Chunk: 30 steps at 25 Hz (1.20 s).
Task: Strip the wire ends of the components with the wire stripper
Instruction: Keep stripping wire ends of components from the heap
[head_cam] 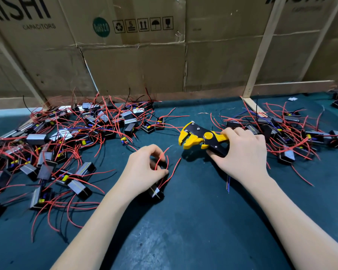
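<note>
My left hand (144,166) holds a small black box component (156,191) and pinches its red wires (165,162) between thumb and fingers. One red wire tip shows bare metal and points up toward the stripper. My right hand (242,152) grips the handles of the yellow and black wire stripper (198,138). The stripper's jaws face left, a short way right of the wire tips, with nothing between them.
A big heap of black components with red wires (66,141) covers the left of the dark green mat (183,230). A second heap (293,133) lies at the right. Cardboard panels (137,61) and wooden slats (261,47) wall off the back.
</note>
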{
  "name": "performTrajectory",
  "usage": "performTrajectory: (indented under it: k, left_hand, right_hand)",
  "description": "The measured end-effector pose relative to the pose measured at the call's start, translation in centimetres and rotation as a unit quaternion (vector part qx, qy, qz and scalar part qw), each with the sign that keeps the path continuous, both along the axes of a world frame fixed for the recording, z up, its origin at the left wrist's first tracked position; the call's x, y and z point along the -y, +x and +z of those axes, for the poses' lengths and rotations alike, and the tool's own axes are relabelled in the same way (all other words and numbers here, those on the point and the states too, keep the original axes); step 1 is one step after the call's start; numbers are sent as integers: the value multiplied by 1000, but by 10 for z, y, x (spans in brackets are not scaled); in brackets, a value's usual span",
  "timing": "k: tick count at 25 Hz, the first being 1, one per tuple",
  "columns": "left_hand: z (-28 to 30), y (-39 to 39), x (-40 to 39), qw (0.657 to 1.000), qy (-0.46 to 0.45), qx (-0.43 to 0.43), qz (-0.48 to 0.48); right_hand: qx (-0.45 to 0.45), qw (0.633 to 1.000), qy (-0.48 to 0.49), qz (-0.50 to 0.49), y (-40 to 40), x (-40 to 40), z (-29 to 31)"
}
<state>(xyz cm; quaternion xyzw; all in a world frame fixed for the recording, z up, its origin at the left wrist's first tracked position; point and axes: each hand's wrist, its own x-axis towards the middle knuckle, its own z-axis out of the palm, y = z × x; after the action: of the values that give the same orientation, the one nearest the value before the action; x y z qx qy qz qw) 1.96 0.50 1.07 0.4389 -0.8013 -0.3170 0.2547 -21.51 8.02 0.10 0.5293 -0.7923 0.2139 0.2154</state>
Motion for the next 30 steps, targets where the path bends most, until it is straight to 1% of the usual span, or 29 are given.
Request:
performTrajectory:
  k: [3, 6, 8, 11, 18, 20, 23, 26, 30]
  left_hand:
    - [3, 1, 2, 991, 100, -77, 40]
    - [6, 1, 5, 965, 184, -183, 26]
    - [8, 2, 5, 951, 216, -221, 1]
    - [7, 0, 4, 938, 231, -255, -28]
    - [1, -8, 1, 941, 221, -255, -33]
    - [1, -7, 2, 941, 208, -265, -27]
    - [1, -6, 4, 937, 200, -283, -43]
    - [-1, -7, 3, 943, 194, -266, -46]
    - [-3, -7, 4, 950, 184, -252, -17]
  right_hand:
    - [8, 1000, 0, 0, 0, 1, 0]
    - [14, 1000, -8, 4, 0, 0, 1]
    - [12, 1000, -6, 3, -1, 0, 1]
    - [16, 1000, -9, 2, 0, 0, 2]
    - [28, 999, -19, 26, 9, -1, 1]
    - [30, 999, -17, 30, 10, -1, 2]
    - [34, 999, -17, 31, 10, -1, 3]
    - [34, 998, -15, 42, 9, -2, 3]
    - [35, 997, -20, 71, 11, -1, 3]
